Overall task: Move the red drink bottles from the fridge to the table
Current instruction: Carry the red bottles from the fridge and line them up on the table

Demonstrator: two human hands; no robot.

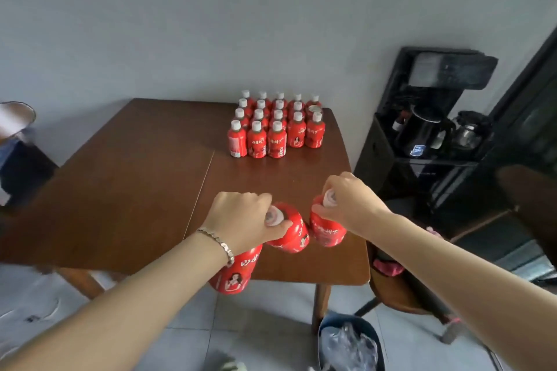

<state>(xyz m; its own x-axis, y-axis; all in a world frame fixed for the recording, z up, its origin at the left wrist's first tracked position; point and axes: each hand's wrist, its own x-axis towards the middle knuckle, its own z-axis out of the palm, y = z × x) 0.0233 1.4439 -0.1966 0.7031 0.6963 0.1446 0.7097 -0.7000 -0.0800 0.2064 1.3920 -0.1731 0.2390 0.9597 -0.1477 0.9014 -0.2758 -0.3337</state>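
From my feed, the biggest thing in front of me is the brown wooden table (126,190), pushed against a pale wall. To its right stands a black stand (422,141); its open shelf holds a dark kettle (422,129) and a glass pot (468,132), contents not readable from here. A wooden chair (401,295) sits at the table's near right corner with something pink on its seat.

On the floor below the table's near edge is a dark bin (324,337), with crumpled clear plastic inside it.

At the far right part of the tabletop I see the block of red bottles (275,123), upright, white-capped, packed touching in rows; one position in the rightmost column shows a flat round top instead of a white cap.

Nearer to me, my left hand (241,220) is clenched around the necks of two red bottles: one (291,229) hangs over the tabletop beside the thumb, its white cap showing, and the other (235,271) hangs below the wrist at the table's near edge. A metal bracelet (218,242) circles that wrist.

My right hand (346,202) grasps a third bottle (327,227) by its cap, held over the table, just beside the left hand's upper bottle. Whether these bottles touch the wood I cannot tell.
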